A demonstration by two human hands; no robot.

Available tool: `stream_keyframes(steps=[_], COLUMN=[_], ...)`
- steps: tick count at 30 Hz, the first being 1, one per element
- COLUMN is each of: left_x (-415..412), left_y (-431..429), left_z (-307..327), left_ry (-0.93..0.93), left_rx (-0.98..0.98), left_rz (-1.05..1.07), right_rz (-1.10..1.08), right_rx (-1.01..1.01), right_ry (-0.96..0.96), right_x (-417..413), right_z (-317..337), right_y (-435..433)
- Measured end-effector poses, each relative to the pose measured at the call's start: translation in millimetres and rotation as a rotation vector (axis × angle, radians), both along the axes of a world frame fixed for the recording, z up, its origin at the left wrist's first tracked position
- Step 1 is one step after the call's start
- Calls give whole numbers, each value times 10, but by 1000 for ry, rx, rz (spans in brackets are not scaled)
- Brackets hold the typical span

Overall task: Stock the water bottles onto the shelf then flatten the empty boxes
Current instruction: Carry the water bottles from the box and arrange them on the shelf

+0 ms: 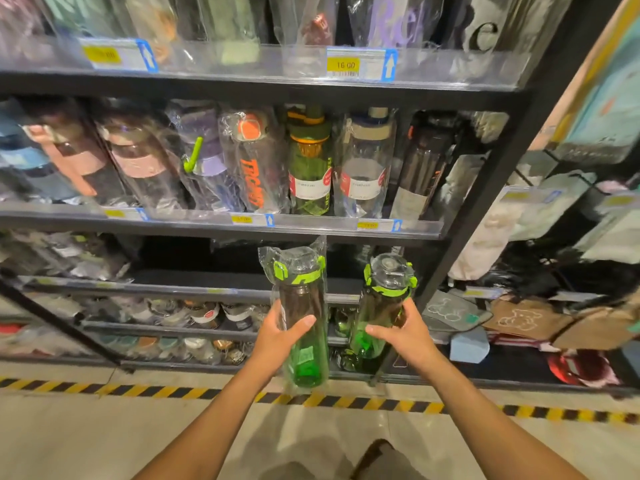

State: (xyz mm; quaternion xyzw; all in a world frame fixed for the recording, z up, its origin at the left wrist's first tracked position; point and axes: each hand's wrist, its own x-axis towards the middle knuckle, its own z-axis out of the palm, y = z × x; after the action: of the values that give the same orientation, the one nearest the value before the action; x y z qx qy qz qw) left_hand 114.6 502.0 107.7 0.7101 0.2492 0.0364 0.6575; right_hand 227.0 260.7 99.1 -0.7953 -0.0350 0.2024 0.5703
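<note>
Though crowded, black store shelving (242, 93).

Left green bottle (304, 317) and right green bottle (381, 306), 2 in all, held upright before the shelf (194, 289).
The left one, translucent green with a lime-trimmed lid, is sheathed in clear plastic and tilted slightly. The right one, with a clear lid and lime clasps, is held just beside it, not touching. Both lids are seen against a dark gap on the shelf.
</note>
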Motion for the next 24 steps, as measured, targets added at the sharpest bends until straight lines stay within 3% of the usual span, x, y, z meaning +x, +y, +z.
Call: stream_keyframes(steps=[10,15,19,24], left_x=[164,267,356,458], left_y=[2,42,58,93], left_z=[-245,-360,-449,-501], left_ry=[24,58,92,111], left_rx=[22,53,56,58], left_rz=[-5,12,47,63], right_rz=[-209,-259,-312,-345], right_rx=[-136,-187,-207,-214], right_ry=[-212,-221,-231,-195], right_x=[330,647,1073,1221], right_z=[-274,-556,-1171,-1136], right_y=[-17,49,-12,119])
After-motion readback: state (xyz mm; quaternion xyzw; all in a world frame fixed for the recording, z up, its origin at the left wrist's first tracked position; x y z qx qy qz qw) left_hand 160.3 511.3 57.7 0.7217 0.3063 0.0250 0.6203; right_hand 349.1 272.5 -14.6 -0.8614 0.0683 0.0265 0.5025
